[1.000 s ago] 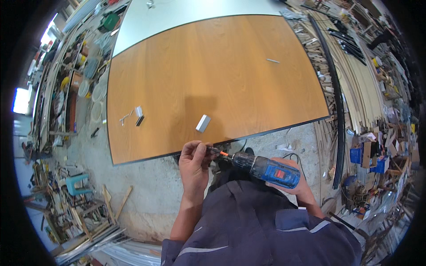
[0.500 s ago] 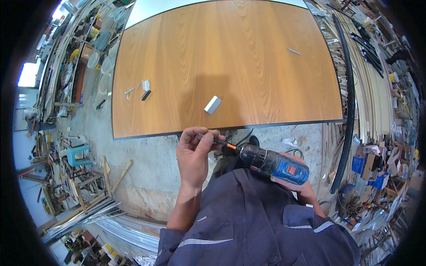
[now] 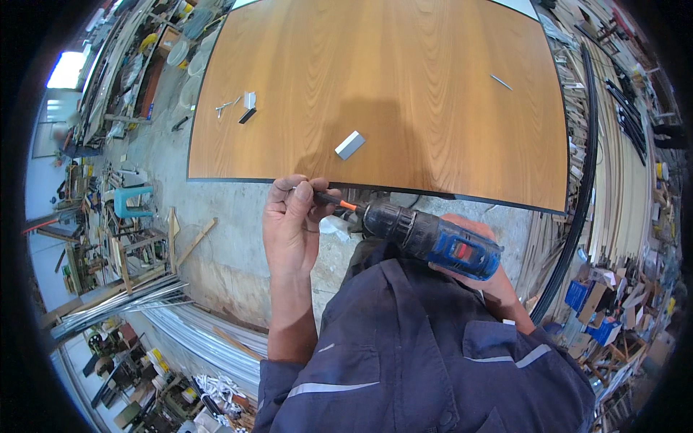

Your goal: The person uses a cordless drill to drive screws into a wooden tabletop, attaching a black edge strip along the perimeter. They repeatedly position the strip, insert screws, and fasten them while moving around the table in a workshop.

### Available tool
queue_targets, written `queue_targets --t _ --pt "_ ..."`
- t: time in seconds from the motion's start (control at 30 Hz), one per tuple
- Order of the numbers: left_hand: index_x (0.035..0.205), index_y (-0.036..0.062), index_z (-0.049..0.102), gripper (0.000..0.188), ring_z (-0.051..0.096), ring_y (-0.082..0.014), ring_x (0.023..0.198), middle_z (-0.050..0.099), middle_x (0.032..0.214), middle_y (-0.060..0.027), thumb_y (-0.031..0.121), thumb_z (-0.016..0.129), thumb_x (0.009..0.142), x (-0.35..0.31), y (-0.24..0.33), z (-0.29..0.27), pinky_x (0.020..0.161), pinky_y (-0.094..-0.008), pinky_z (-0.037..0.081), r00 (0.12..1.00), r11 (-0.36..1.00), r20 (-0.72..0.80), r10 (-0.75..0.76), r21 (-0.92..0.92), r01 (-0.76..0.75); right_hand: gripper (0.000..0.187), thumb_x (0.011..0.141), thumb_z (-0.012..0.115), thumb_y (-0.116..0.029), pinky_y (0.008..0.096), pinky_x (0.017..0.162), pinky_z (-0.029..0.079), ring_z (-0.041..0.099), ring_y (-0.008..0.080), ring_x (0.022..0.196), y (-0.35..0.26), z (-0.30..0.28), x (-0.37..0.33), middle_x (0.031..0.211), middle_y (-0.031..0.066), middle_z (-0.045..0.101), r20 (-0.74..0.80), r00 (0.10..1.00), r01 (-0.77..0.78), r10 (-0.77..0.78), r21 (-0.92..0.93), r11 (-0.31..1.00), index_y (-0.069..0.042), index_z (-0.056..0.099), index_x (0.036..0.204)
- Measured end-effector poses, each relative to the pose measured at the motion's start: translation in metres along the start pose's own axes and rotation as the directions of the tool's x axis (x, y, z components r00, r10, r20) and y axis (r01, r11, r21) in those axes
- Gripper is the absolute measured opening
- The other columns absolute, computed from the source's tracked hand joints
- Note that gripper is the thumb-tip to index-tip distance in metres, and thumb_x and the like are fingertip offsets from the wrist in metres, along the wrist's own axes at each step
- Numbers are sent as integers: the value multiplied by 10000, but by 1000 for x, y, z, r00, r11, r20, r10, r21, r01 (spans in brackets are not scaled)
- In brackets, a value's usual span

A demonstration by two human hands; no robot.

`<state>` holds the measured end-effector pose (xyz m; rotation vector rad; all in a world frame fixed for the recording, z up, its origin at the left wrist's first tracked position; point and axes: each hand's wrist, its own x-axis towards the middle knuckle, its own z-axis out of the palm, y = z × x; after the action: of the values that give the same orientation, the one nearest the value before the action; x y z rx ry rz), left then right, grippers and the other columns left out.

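Note:
My right hand (image 3: 473,249) grips a blue and black cordless drill (image 3: 433,242), its chuck pointing left. A bit with an orange band (image 3: 346,206) sticks out of the chuck. At the tip of that bit, my left hand (image 3: 294,231) is closed, thumb and fingers pinched around its dark end; whether a small screw is held there too is hidden. Both hands are just off the near edge of a wood-grain tabletop (image 3: 289,94). Beyond them on the board lies a small silver-white block (image 3: 350,145).
At the board's left are a white piece (image 3: 250,99), a dark piece (image 3: 247,115) and several small metal pins (image 3: 228,106). A thin metal rod (image 3: 501,82) lies at the right. A turquoise stool (image 3: 133,202) and metal lengths (image 3: 123,307) stand left; long black strips (image 3: 588,180) run along the right.
Both hands and the drill have shifted slightly left and up in the picture, with the bit still pinched. The view has tilted, so the board appears higher and turned a little.

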<state>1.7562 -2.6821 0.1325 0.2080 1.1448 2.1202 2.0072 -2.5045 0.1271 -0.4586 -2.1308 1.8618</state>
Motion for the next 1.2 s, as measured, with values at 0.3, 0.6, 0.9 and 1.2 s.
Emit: queue_targets --t 0.3,0.6,0.9,1.2 --pt "1196 46 632 191 761 -275 935 748 1088 -180 141 660 1033 -15 -19 8 759 -359 642 995 991 -4 -103 87 103 526 743 882 -132 358 927 547 718 245 1023 10 -16 -18 1107 136 740 -24 999 -35 36 26 999 -9 686 1216" --pt "1143 -28 650 392 695 -303 930 687 1056 -186 315 739 975 36 -55 10 836 -401 565 969 430 -133 208 902 31 349 856 783 -18 332 835 576 700 170 896 36 -34 -65 998 71 733 -240 909 -304 341 180 936 -24 673 1188" --pt "854 -25 705 372 700 -325 783 725 821 -176 333 808 870 93 -75 6 726 -441 533 950 -84 -110 292 987 140 447 798 781 -17 310 759 565 686 165 810 48 -55 -85 1024 104 747 -401 857 -229 323 264 937 7 676 1231" --pt "1014 -10 706 285 684 -299 896 689 941 -164 199 809 850 97 -78 9 779 -417 532 952 221 -41 304 975 -28 447 779 753 -1 312 745 568 689 158 797 53 -61 -93 1045 114 760 -462 825 -221 325 264 939 20 690 1222"
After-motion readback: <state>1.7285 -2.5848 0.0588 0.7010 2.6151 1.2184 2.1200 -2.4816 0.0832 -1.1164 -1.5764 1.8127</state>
